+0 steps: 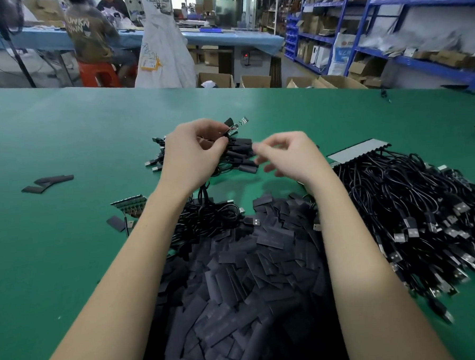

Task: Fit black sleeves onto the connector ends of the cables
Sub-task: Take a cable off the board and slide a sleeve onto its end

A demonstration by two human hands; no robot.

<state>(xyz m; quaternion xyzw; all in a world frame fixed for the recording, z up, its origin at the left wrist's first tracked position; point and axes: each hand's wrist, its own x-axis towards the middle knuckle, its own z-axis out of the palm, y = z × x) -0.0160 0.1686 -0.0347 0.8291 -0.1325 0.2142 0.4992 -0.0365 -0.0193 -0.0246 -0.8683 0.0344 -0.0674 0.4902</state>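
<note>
Heaped closest to the person, the pile of black sleeves (252, 283) fills the near middle of the green tabletop (55, 244), probably so that either hand can drop back and pick one without reaching. To the right lies the big bundle of black cables (414, 209), their USB plugs fanned toward the near right edge and their far ends lined up under a grey strip (358, 150); that looks like the stock waiting for sleeves.

Beyond the sleeve pile, a smaller cluster of cables (229, 155) sits under the hands, several of them already wearing a dark sleeve, so finished pieces seem to gather there, away from the raw supply.

Raised over that cluster, the left hand (193, 152) has its fingers curled, pinching a cable just behind its bare connector end (239, 124), which sticks up and away, exposed at the tip. Held that way, the end is free to receive a sleeve. Just beside it, the right hand (287, 155) hovers with its fingers loosely curled toward the thumb; whether they pinch a sleeve I cannot tell, since motion blur hides the tips.

A few stray sleeves (49, 182) lie well apart on the left, and a small strip of connector boards (130, 203) rests near the left forearm.
</note>
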